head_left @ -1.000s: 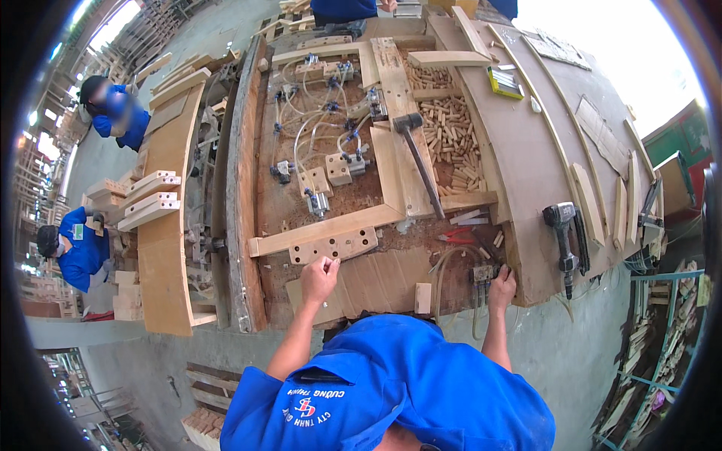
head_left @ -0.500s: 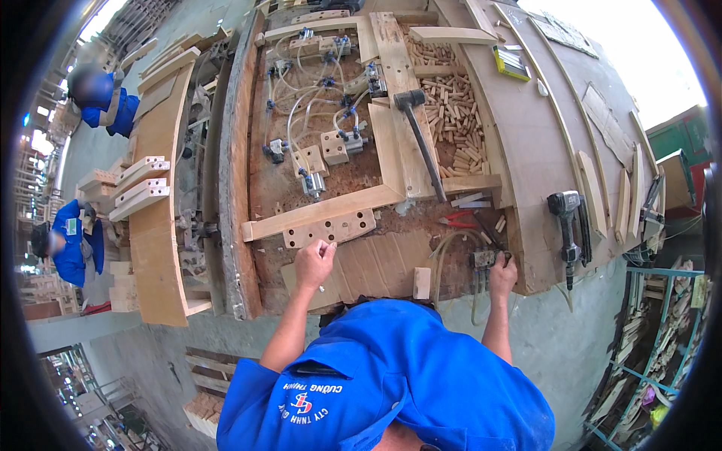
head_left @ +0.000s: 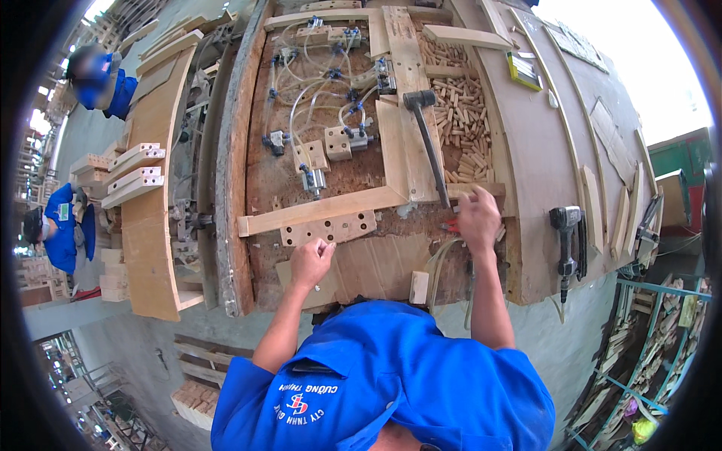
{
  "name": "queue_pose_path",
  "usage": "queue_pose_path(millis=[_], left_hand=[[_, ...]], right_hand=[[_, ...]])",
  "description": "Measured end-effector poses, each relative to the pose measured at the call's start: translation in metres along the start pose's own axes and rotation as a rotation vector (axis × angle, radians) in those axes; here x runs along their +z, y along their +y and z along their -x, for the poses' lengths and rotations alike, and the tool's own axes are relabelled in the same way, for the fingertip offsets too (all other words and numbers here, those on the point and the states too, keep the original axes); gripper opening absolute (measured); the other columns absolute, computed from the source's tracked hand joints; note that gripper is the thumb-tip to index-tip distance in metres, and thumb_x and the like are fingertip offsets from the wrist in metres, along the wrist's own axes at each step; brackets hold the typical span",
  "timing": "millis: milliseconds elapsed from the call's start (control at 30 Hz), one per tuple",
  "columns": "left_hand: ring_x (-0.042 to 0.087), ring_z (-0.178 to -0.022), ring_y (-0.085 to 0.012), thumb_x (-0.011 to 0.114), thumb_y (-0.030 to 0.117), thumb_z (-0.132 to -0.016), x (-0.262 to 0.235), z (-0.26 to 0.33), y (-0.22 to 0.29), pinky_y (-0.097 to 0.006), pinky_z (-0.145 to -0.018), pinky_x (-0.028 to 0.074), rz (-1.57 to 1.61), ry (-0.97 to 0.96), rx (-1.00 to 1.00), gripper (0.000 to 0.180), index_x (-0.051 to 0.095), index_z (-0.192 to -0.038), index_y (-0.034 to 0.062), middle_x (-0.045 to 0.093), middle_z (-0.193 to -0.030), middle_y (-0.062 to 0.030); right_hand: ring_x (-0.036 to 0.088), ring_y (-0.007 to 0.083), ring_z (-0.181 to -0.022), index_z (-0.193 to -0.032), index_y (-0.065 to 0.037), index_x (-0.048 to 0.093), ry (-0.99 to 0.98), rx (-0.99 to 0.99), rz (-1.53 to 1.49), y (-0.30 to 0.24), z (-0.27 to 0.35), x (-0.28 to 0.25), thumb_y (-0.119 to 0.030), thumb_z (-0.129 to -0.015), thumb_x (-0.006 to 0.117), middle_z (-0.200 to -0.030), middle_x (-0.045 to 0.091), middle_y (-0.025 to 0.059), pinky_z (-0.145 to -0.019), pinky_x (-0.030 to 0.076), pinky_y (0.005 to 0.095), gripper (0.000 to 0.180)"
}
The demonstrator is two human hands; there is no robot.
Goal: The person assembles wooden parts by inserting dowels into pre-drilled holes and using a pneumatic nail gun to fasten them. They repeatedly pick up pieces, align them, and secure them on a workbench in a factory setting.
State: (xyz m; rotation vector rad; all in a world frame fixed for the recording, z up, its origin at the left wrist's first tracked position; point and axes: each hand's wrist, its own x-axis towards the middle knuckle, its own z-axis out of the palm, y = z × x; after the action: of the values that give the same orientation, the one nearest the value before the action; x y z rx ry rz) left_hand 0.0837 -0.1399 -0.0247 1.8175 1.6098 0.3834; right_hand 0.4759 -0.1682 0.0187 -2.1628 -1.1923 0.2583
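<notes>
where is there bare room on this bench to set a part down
Bare bench top lies between the dowel pile and the power drill. Flat boards between the left hand and right hand are also free. The hose and clamp jig is crowded.

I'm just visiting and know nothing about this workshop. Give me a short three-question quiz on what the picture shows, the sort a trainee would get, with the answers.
1. True or false: the mallet is held in the left hand.
2. Which lies nearest the right hand? A) the pile of small wooden blocks B) the power drill C) the yellow tool
3. Fill in: the left hand rests by the wooden strip with a row of ____.

Key
1. False: it lies on the bench, its handle end near the right hand.
2. A.
3. Holes.
</notes>
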Motion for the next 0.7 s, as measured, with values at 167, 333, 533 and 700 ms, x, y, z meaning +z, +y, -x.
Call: queue_pose_path(millis=[167, 333, 533, 700], left_hand=[[0.074, -0.068, -0.0315, 0.077, 0.033, -0.096, -0.009, -0.005, 0.009, -0.043, -0.066, 0.057, 0.038, -0.073, -0.004, 0.030, 0.075, -0.090, 0.0039, 0.074, -0.074, -0.0159], [0.073, -0.089, -0.0144, 0.075, 0.023, -0.102, -0.023, 0.001, 0.055, -0.033, -0.081, 0.059, 0.593, -0.270, 0.024, 0.023, 0.077, -0.114, 0.0035, 0.078, -0.097, -0.0078], [0.068, -0.114, -0.0278, 0.056, 0.006, -0.111, -0.099, 0.012, 0.214, -0.041, -0.100, 0.053, 1.402, -1.000, 0.684, 0.023, 0.070, -0.128, -0.0012, 0.071, -0.121, -0.0168], [0.062, -0.115, -0.0229, 0.054, 0.009, -0.112, -0.119, 0.049, 0.310, -0.039, -0.099, 0.050, 1.923, -1.241, 1.119, 0.025, 0.065, -0.132, -0.0007, 0.066, -0.124, -0.0127]], right_hand=[[0.068, 0.0415, -0.118, -0.129, -0.004, 0.065, -0.144, -0.053, 0.284, -0.032, -0.081, 0.079, -0.030, -0.095, 0.073, -0.120, 0.072, 0.0219, -0.099, 0.054, 0.0508, 0.044], [0.071, 0.0427, -0.112, -0.120, -0.004, 0.066, -0.169, 0.153, 0.146, -0.051, -0.101, 0.084, -0.022, -0.097, 0.069, -0.115, 0.073, 0.0227, -0.097, 0.054, 0.0535, 0.030], [0.060, 0.0152, -0.067, -0.102, -0.001, 0.065, -0.174, 0.097, -0.508, -0.091, -0.055, 0.021, -0.029, -0.109, 0.065, -0.075, 0.063, 0.0046, -0.062, 0.050, 0.0337, 0.029], [0.048, 0.0087, -0.060, -0.102, -0.004, 0.057, 0.048, -0.258, -0.634, -0.136, -0.018, -0.002, -0.027, -0.113, 0.056, -0.071, 0.053, 0.0000, -0.052, 0.042, 0.0314, 0.025]])
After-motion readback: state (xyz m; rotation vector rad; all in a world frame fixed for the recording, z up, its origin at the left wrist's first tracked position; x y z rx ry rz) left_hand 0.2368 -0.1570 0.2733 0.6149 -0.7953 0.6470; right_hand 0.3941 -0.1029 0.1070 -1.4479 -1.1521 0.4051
